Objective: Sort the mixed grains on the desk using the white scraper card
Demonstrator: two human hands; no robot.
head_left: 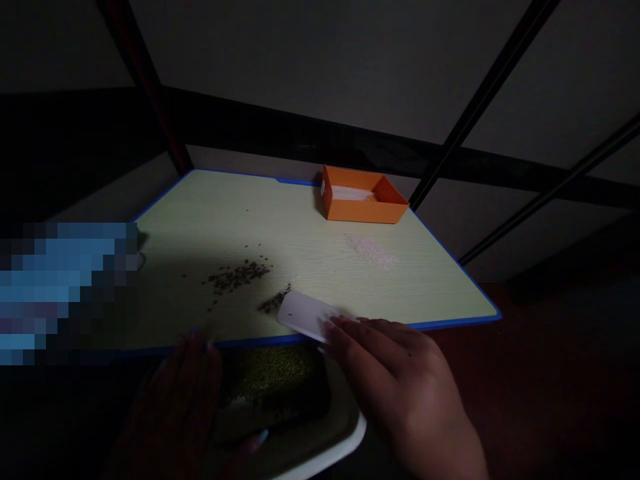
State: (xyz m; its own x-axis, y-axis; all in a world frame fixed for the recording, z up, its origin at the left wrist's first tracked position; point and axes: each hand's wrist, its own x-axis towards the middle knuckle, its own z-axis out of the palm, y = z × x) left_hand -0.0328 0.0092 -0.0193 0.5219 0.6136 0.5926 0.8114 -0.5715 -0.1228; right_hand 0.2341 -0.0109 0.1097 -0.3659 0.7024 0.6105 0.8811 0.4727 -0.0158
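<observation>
My right hand is closed on a flat white rectangular piece with rounded corners, which lies against the table's near edge. By its left end is a small heap of dark seeds, with a few white grains beside it. My left hand, in deep shadow, grips the left side of a box of small green beans, its thumb over the near part. The box sits below the table edge; some dark seeds appear among the beans. A larger scattered patch of dark seeds lies farther left on the table.
The pale green table has a blue edge. An orange open box with something white inside stands at the back right, behind a patch of white grains. A white-rimmed basin is beneath the bean box. A pixelated blue area covers the left.
</observation>
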